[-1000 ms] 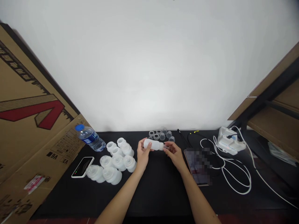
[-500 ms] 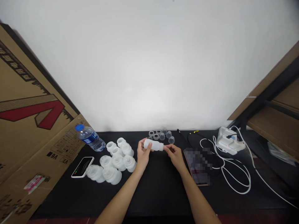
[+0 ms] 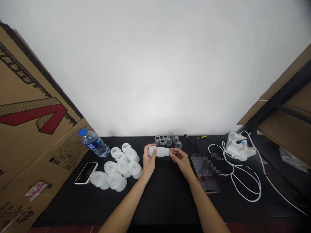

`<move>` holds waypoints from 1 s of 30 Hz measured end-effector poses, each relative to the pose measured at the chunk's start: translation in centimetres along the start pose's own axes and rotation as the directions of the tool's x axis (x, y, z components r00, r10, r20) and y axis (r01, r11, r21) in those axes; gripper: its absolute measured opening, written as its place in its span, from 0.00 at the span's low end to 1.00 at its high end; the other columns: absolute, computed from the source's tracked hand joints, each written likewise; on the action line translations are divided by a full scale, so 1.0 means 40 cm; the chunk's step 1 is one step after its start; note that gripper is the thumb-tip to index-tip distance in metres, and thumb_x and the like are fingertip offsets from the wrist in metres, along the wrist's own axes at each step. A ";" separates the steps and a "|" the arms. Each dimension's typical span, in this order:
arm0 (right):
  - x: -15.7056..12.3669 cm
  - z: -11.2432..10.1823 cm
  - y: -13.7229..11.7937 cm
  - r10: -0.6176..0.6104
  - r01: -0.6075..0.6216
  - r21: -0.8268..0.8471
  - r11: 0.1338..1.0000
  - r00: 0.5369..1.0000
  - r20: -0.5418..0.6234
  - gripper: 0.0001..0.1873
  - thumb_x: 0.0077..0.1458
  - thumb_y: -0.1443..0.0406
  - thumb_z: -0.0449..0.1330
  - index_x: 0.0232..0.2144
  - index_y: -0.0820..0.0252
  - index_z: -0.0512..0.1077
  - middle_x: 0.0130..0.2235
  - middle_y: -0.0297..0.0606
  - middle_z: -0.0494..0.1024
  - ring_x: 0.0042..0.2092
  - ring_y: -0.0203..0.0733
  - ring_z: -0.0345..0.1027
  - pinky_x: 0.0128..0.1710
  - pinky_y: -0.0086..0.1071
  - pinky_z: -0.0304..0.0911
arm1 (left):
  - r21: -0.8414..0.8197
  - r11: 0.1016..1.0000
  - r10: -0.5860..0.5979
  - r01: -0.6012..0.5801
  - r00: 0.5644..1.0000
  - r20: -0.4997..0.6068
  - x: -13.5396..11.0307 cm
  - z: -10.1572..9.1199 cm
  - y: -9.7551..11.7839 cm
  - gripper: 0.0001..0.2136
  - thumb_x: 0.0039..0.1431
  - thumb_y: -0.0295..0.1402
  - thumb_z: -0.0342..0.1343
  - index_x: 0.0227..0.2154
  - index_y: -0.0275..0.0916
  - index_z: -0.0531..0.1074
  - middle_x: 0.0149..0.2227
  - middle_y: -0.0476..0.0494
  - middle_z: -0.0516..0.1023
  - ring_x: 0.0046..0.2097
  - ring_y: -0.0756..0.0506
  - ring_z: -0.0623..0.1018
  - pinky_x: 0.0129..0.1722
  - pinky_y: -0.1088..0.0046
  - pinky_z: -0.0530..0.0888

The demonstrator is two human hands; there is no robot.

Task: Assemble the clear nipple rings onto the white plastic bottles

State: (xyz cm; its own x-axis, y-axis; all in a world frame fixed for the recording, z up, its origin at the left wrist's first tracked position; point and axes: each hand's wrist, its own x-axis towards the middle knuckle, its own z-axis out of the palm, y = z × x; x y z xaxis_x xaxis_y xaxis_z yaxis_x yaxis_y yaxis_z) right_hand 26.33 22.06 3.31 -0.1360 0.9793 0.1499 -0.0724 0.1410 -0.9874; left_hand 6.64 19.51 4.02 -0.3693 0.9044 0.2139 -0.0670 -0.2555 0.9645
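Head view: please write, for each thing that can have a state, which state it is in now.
Left hand, closed around the held bottle
Held bottle, lying sideways, off the table
Right hand, pinching a clear piece at its neck
Grouped white bottles, upright
Water bottle, capped
Phone, face up
Tablet, partly pixelated, screen unclear
White cable, loosely looped

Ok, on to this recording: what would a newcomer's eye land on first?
Probably the hands at the middle: the left hand holds a white bottle on its side, while the right hand pinches a small clear piece at its neck end. Next, perhaps, the cluster of white bottles to the left and the bold red mark on the cardboard at far left.
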 end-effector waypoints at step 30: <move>-0.009 0.010 -0.028 -0.037 0.038 0.025 0.999 0.998 -0.056 0.23 0.55 0.49 0.76 0.47 0.54 0.83 0.35 0.35 0.82 0.29 0.39 0.69 0.29 0.33 0.66 | 0.010 1.000 0.004 -0.004 1.000 -0.014 -0.010 0.002 -0.026 0.21 0.69 0.54 0.62 0.51 0.43 0.71 0.53 0.38 0.78 0.47 0.42 0.82 0.39 0.67 0.84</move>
State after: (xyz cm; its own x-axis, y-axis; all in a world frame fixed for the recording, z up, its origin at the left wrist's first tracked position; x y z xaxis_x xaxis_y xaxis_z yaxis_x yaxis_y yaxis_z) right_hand 26.07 21.49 4.39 -0.0780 0.9800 0.1830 -0.1020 0.1748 -0.9793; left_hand 6.92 19.45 2.95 -0.3828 0.8984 0.2153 -0.0568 -0.2555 0.9651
